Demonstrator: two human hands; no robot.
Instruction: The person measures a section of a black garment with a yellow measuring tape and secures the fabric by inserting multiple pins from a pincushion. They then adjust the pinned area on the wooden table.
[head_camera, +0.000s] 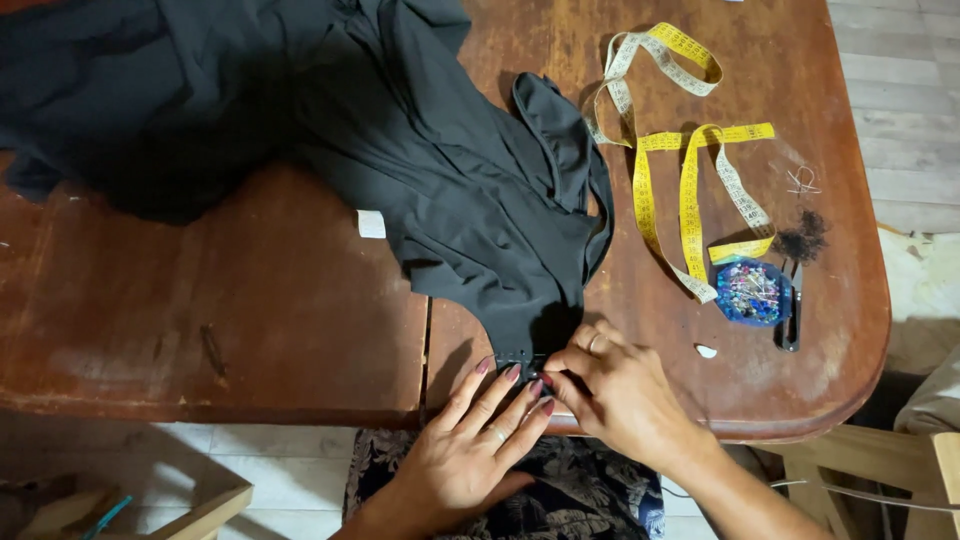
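While your left hand (470, 450) lies flat, fingers spread, pressing the narrow end of the black stretchy fabric garment (470, 190) at the near edge of the worn brown wooden table (250, 320), your right hand (610, 385) pinches that same end (fingertips closed tight). A yellow measuring tape (690, 180) and round blue pin holder (752, 292) lie to the right.

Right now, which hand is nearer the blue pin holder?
Right. The right hand lies just left of and below the blue pin holder, on the black garment's tip; the left hand lies farther left.
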